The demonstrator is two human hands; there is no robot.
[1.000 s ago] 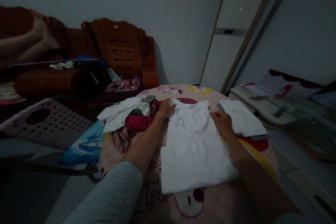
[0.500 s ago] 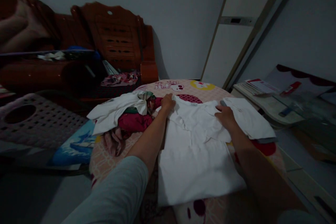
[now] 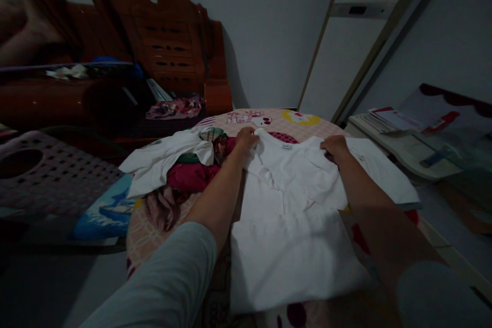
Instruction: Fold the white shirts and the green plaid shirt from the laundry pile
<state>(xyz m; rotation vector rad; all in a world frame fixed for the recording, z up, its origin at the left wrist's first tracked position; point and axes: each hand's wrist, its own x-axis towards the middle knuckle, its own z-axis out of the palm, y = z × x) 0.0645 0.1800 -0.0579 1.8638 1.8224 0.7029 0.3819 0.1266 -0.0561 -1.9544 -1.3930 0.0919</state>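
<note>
A white shirt [image 3: 295, 184] lies spread over the round table, its neckline with a small label away from me and its lower part folded up near me. My left hand [image 3: 246, 139] is closed on the shirt's left shoulder beside the neckline. At the opposite shoulder, my right hand [image 3: 335, 147] pinches the cloth, fingers curled under. Left of my left forearm sits a heap of clothes, with a white garment [image 3: 165, 159] on a dark red one [image 3: 192, 176]. Beyond my right hand rests a folded white garment [image 3: 384, 169].
A patterned pink tablecloth [image 3: 215, 120] covers the table. Behind it at left stands a carved wooden bench [image 3: 165, 51] with cloth on it; a person's bare foot shows at far left. A woven plastic chair [image 3: 77, 174] is near left, a side cabinet [image 3: 388, 138] at right.
My right hand has shifted slightly outward and regripped at the shoulder, and the neckline is pulled wider and straighter. My left hand keeps its hold. The camera view has tilted slightly.
</note>
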